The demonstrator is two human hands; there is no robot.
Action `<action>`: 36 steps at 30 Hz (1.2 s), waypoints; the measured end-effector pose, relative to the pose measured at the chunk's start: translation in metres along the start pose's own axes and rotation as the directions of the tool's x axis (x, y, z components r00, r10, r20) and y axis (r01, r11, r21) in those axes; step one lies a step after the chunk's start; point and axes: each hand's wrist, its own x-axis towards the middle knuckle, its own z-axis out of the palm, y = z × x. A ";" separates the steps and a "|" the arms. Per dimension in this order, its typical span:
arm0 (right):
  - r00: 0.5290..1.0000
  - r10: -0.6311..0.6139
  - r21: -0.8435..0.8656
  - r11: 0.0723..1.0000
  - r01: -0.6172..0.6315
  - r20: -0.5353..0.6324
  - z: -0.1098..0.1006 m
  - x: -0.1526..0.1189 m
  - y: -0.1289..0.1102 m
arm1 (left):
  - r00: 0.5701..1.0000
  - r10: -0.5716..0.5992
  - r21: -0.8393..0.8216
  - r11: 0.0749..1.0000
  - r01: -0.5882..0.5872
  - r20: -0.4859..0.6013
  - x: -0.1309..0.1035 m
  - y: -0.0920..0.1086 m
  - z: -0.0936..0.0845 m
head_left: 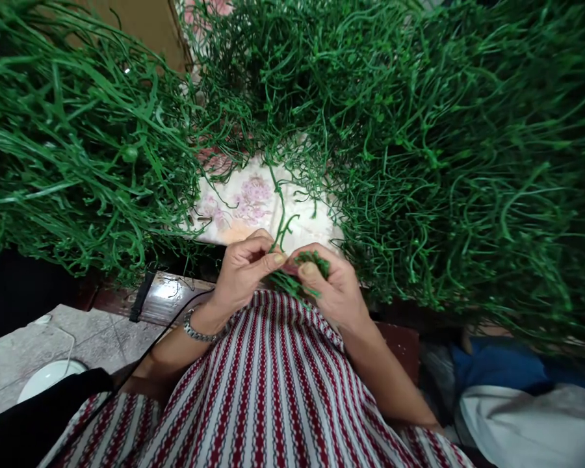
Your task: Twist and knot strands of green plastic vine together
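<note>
In front of my lap, my left hand (246, 268) is closed in a pinch on a thin green branching stem (281, 218), which looks like plastic. The stem runs upward from the fingertips over the cloth. My right hand (335, 286) is closed around a small bunch of green stem pieces (312, 261), its thumb pressed on them. The fingertips of both hands nearly meet, and it is hard to see whether they touch. More thin green strands stick out below the fingers, above the striped garment (283, 377).
Large tangled heaps of green stems lie at the left (78, 156) and right (448, 162). Between them shows a pale flowered cloth (253, 201). A brown cardboard piece (146, 32) stands at the back left. A black cable (175, 323) passes my left forearm. White and blue fabric (531, 416) lies lower right.
</note>
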 end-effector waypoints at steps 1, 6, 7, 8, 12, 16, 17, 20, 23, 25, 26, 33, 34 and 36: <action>1.000 0.000 0.000 1.000 0.000 0.003 0.003 0.002 0.000 | 0.999 0.032 0.033 0.999 -0.031 -0.029 0.000 -0.002 0.002; 0.997 0.074 0.020 0.997 -0.075 0.023 0.012 0.007 0.002 | 0.973 0.228 0.266 0.941 -0.211 -0.036 -0.002 -0.006 0.007; 0.995 0.096 0.010 0.995 -0.096 0.040 0.013 0.007 0.003 | 0.971 0.238 0.296 0.930 -0.219 -0.029 -0.002 -0.006 0.007; 0.993 0.109 -0.003 0.994 -0.109 0.055 0.013 0.007 0.005 | 0.972 0.234 0.313 0.925 -0.215 -0.025 -0.002 -0.006 0.008; 0.989 0.131 -0.043 0.991 -0.128 0.073 0.013 0.004 0.008 | 0.994 0.109 0.172 0.979 -0.106 -0.007 -0.001 -0.006 0.009; 0.986 0.144 -0.025 0.990 -0.142 0.086 0.009 0.002 0.008 | 0.992 -0.126 -0.097 0.987 0.126 0.009 0.002 -0.005 0.008; 0.986 0.135 -0.023 0.991 -0.133 0.095 0.008 0.001 0.008 | 0.986 -0.165 -0.135 0.977 0.164 0.007 0.002 -0.004 0.008; 0.986 0.099 -0.021 0.995 -0.097 0.136 0.006 0.001 0.009 | 0.982 -0.190 -0.134 0.973 0.189 0.009 0.003 -0.001 0.007; 0.981 0.081 -0.037 0.996 -0.075 0.179 0.004 0.002 0.011 | 0.989 -0.144 -0.044 0.989 0.145 0.024 0.002 -0.001 0.005; 0.982 0.066 -0.065 0.996 -0.055 0.176 0.003 0.003 0.013 | 0.992 -0.124 -0.010 0.992 0.124 0.032 0.001 -0.002 0.005; 0.984 0.054 -0.080 0.996 -0.041 0.170 0.003 0.003 0.013 | 0.993 -0.119 -0.009 0.993 0.120 0.026 0.000 -0.003 0.006; 0.977 -0.175 -0.072 0.980 0.184 0.122 0.009 0.001 0.018 | 0.982 -0.149 -0.189 0.974 0.125 -0.119 0.000 -0.001 0.020; 0.971 -0.219 -0.071 0.971 0.226 0.096 0.010 0.000 0.019 | 0.979 -0.164 -0.216 0.967 0.135 -0.121 0.001 0.000 0.022; 0.963 -0.263 -0.085 0.960 0.267 0.054 0.013 0.000 0.019 | 0.978 -0.175 -0.265 0.954 0.140 -0.114 0.002 0.001 0.025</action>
